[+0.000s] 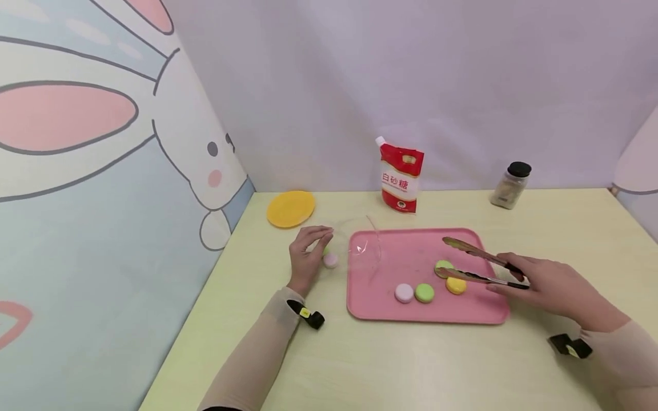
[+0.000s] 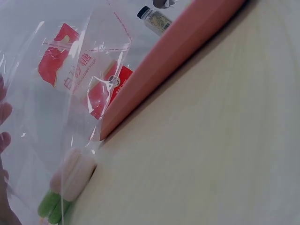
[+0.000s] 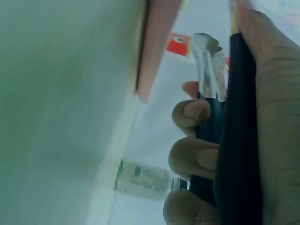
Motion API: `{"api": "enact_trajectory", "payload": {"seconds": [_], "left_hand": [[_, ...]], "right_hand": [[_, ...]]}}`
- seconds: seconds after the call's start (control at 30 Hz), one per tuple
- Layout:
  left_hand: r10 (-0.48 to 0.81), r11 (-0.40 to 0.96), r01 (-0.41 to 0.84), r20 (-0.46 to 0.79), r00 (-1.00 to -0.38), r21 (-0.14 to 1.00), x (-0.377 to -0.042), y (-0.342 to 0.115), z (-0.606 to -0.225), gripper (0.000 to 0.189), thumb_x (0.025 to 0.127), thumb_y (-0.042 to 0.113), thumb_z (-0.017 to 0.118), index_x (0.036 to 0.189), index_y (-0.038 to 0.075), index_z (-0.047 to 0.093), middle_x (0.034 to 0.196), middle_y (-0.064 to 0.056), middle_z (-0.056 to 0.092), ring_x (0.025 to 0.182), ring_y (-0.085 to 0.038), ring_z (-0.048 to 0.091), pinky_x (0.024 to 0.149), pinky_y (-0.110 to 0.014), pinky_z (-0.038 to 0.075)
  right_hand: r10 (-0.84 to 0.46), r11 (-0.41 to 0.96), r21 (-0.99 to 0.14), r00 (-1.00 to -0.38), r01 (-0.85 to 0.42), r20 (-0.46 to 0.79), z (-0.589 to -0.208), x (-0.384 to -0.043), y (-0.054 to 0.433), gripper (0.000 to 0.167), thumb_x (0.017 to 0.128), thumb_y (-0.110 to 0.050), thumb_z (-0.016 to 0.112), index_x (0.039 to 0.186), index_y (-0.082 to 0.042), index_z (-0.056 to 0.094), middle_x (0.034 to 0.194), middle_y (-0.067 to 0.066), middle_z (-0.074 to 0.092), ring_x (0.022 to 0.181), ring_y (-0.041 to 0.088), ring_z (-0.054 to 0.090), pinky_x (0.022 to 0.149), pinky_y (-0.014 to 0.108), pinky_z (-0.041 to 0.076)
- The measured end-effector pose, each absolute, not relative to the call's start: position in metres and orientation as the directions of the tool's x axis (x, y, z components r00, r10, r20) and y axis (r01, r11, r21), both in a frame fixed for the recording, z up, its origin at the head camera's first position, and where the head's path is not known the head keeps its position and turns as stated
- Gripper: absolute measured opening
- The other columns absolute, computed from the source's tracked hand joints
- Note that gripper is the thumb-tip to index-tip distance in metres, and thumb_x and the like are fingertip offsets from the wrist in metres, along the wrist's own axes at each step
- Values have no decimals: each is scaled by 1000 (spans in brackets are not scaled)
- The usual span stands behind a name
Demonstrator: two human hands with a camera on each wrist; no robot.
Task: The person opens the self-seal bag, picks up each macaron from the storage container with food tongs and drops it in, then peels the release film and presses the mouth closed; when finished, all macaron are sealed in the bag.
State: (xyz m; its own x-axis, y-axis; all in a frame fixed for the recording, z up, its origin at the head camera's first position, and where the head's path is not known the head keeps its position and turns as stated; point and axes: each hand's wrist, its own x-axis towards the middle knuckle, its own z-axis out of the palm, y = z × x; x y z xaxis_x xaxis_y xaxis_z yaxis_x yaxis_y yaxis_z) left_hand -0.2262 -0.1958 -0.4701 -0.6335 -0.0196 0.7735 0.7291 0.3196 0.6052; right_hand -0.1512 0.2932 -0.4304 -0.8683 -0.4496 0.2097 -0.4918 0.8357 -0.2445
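Observation:
My left hand (image 1: 307,257) pinches the edge of a clear plastic bag (image 2: 84,70) at the left of the pink tray. Inside or behind the see-through film are a pink macaron (image 2: 77,174) and a green macaron (image 2: 54,206). My right hand (image 1: 550,285) grips black-handled metal tongs (image 1: 470,276), their arms spread apart over the tray's right part. The lower arm crosses in front of a green macaron (image 1: 444,265) and a yellow macaron (image 1: 456,286); whether it touches them I cannot tell. A lilac macaron (image 1: 404,293) and another green macaron (image 1: 424,293) lie nearby.
The pink tray (image 1: 375,311) lies on a pale wooden table (image 1: 401,365). Behind it stands a red and white sugar pouch (image 1: 401,180). A black-lidded jar (image 1: 510,187) leans at the back right, and a yellow plate (image 1: 291,209) lies at the back left.

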Motion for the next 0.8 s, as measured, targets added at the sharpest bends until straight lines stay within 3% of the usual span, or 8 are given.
{"api": "enact_trajectory", "payload": {"seconds": [0.17, 0.43, 0.63, 0.8], "left_hand": [[-19, 323, 725, 770, -637, 608, -227, -196, -470, 16, 87, -1, 76, 101, 6, 79, 104, -6, 74, 101, -24, 65, 92, -33, 52], [-11, 323, 722, 766, -643, 611, -227, -197, -468, 16, 87, -1, 76, 101, 5, 79, 104, -7, 74, 101, -25, 65, 91, -32, 52], [-10, 328, 691, 734, -680, 644, -227, -197, -468, 16, 88, 2, 76, 102, 8, 80, 105, -2, 74, 103, -22, 64, 92, -33, 52], [-16, 331, 690, 735, -678, 643, -226, -196, -472, 16, 87, -1, 77, 102, 5, 79, 104, -6, 74, 103, -24, 64, 93, -32, 52]], "right_hand": [[-443, 820, -250, -847, -515, 293, -442, -140, 309, 48, 73, -50, 87, 106, -30, 58, 74, -18, 38, 54, -4, 29, 50, 21, 24], [-485, 815, -190, -824, -547, 292, -449, -137, 313, 51, 67, -55, 89, 101, -29, 61, 68, -22, 33, 57, -5, 29, 52, 21, 25], [-484, 843, -139, -845, -520, 228, -446, -136, 313, 44, 71, -60, 85, 87, -31, 55, 61, -21, 28, 54, -3, 28, 49, 23, 26], [-485, 845, -138, -849, -516, 210, -446, -134, 312, 43, 72, -59, 84, 85, -31, 54, 60, -20, 28, 53, -3, 27, 49, 23, 24]]}}
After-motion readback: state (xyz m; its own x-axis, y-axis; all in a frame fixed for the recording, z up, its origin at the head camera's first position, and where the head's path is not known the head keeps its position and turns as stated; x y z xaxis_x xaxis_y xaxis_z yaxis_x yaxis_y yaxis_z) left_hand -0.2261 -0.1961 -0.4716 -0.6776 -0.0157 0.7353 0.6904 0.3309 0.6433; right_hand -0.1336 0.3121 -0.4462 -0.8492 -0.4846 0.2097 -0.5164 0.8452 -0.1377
